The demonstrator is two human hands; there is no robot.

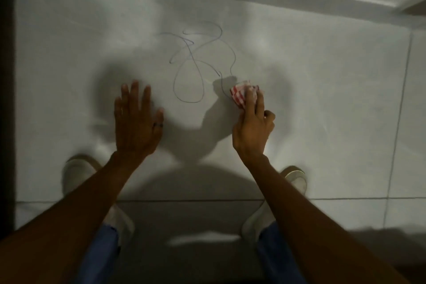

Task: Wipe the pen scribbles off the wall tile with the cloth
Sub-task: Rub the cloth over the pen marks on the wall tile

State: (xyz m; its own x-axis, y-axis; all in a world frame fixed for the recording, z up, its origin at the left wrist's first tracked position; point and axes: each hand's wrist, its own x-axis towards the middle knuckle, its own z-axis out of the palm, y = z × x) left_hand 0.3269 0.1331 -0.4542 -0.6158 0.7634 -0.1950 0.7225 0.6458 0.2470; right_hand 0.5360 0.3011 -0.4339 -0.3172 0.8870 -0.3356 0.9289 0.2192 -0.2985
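While the open left hand point(136, 120) is bracing the wall tile point(299, 99), the right hand point(253, 122) is gripping the cloth point(242, 94), ideally pressing firmly across the scribbles point(198, 62).

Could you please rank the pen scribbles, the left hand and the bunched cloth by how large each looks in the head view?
1. pen scribbles
2. left hand
3. cloth, partly hidden by the right hand.

Right hand point(252, 122) covers most of the cloth point(239, 94); contact with the tile point(322, 99) cannot be told. Both forearms are cut off at the bottom edge.
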